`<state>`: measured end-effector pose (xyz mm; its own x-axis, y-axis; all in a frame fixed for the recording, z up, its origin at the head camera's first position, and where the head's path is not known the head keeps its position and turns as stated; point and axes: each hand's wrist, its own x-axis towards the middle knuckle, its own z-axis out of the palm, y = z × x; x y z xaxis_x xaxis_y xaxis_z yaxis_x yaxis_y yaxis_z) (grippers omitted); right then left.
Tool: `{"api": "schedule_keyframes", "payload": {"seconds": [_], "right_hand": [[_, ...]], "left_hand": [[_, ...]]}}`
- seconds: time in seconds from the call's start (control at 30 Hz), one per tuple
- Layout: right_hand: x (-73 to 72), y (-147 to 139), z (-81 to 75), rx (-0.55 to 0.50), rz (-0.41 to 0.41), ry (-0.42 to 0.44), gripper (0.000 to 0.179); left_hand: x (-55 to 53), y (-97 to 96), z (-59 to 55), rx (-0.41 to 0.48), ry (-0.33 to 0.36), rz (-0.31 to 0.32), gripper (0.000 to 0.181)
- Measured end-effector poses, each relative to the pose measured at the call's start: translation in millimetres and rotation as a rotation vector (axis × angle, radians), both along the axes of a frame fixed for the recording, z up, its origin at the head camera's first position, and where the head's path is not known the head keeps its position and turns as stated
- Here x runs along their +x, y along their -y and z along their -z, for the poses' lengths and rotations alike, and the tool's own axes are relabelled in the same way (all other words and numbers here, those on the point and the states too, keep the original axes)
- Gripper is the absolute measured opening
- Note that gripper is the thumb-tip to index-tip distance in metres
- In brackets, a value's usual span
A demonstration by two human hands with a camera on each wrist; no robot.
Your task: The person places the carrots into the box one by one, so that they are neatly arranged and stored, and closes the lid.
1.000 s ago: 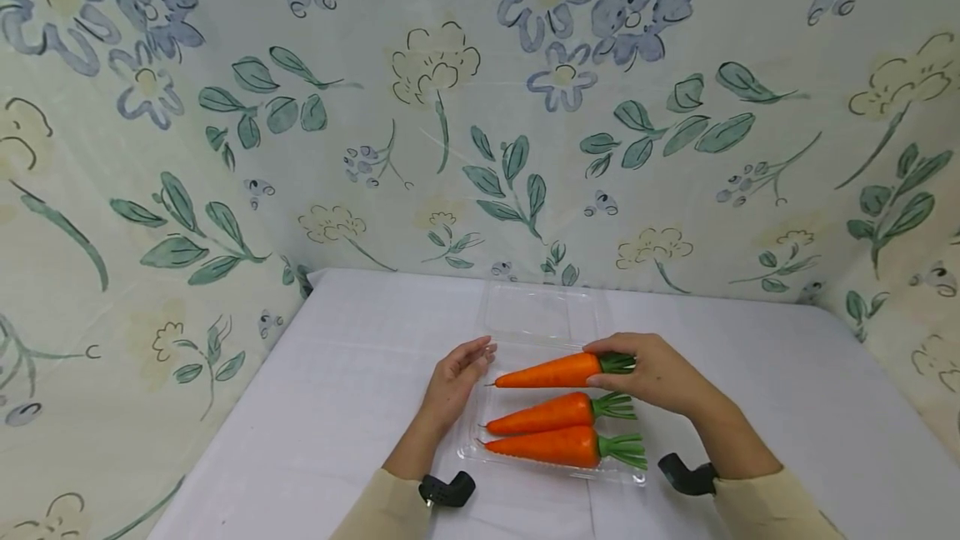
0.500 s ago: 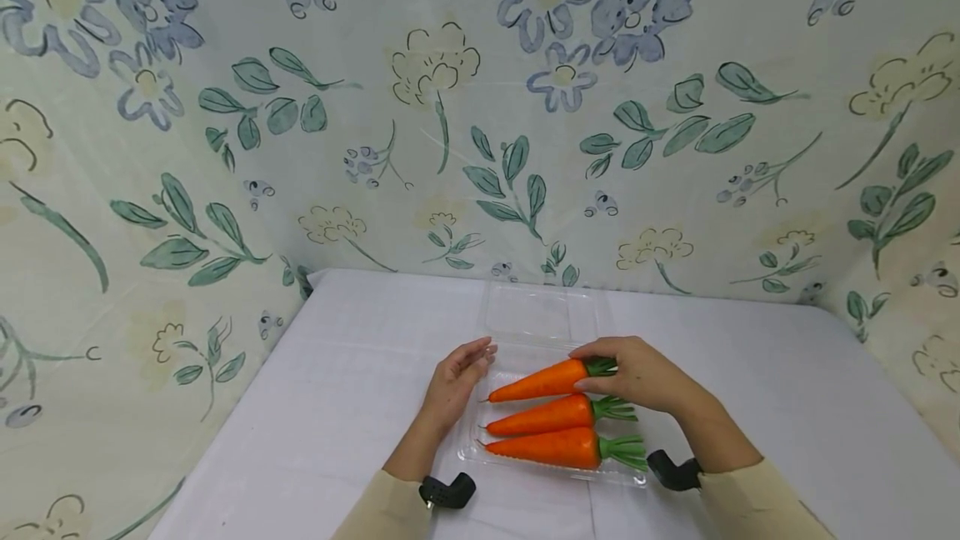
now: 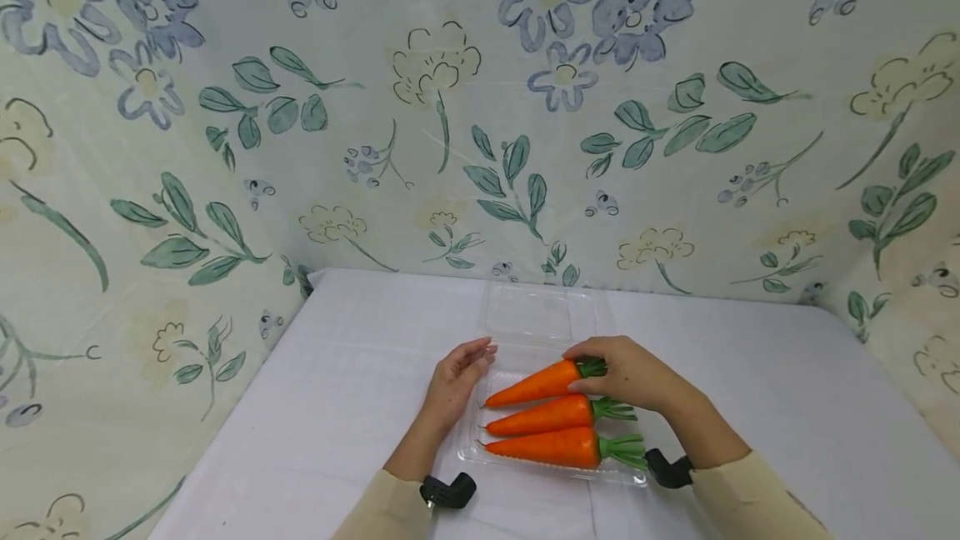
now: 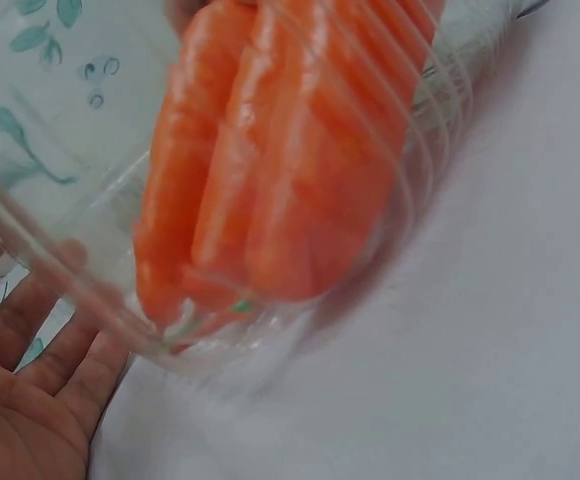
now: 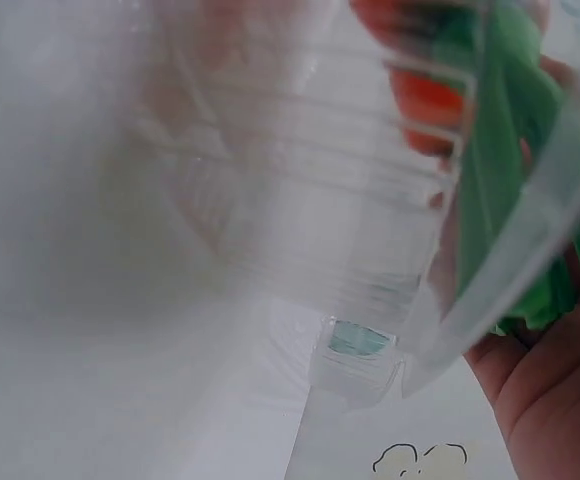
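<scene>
Three orange carrots with green tops lie side by side in a clear plastic clamshell box (image 3: 630, 480). My right hand (image 3: 637, 373) pinches the far carrot (image 3: 532, 384) at its crown, thumb on the near side and fingers on the far side. That carrot slants, its tip close to the tip of the middle carrot (image 3: 543, 416). In front lies the third carrot (image 3: 547, 447). My left hand (image 3: 453, 386) rests at the box's left side, fingers relaxed and holding nothing. Through the plastic, the left wrist view shows the carrots' orange bodies (image 4: 300, 200); the right wrist view shows green stalks (image 5: 505, 150) by my palm.
The box's clear lid (image 3: 528, 311) lies folded back toward the wall. A white cloth (image 3: 360, 357) covers the table. Behind and at both sides hangs floral fabric (image 3: 420, 190). Each wrist bears a black camera mount (image 3: 450, 491).
My right hand has moved left and slightly nearer with the far carrot, bringing it down beside the middle one with its tip angled nearer. My left hand has stayed in place.
</scene>
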<state>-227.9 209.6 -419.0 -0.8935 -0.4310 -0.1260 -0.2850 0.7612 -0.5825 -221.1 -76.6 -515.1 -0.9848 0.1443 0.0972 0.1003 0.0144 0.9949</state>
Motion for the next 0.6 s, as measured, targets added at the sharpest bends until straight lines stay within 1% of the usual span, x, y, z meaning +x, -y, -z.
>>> {"api": "schedule_keyframes", "payload": {"seconds": [0.27,0.37,0.53,0.6], "right_hand": [[-1.3,0.2,3.3,0.054,-0.01,-0.13,0.038],[-1.3,0.4,3.6,0.058,-0.004,-0.138,0.036],[-0.7,-1.9,3.6,0.036,0.016,-0.111,0.039],[0.3,-6.5,4.3,0.01,0.051,-0.114,0.039]], "left_hand": [[-0.7,0.3,1.0,0.024,0.004,-0.011,0.038],[-0.9,0.0,0.4,0.033,-0.002,-0.014,0.038],[-0.4,-0.5,-0.5,0.044,-0.009,-0.023,0.037],[-0.2,-0.4,-0.5,0.049,-0.005,-0.026,0.036]]}}
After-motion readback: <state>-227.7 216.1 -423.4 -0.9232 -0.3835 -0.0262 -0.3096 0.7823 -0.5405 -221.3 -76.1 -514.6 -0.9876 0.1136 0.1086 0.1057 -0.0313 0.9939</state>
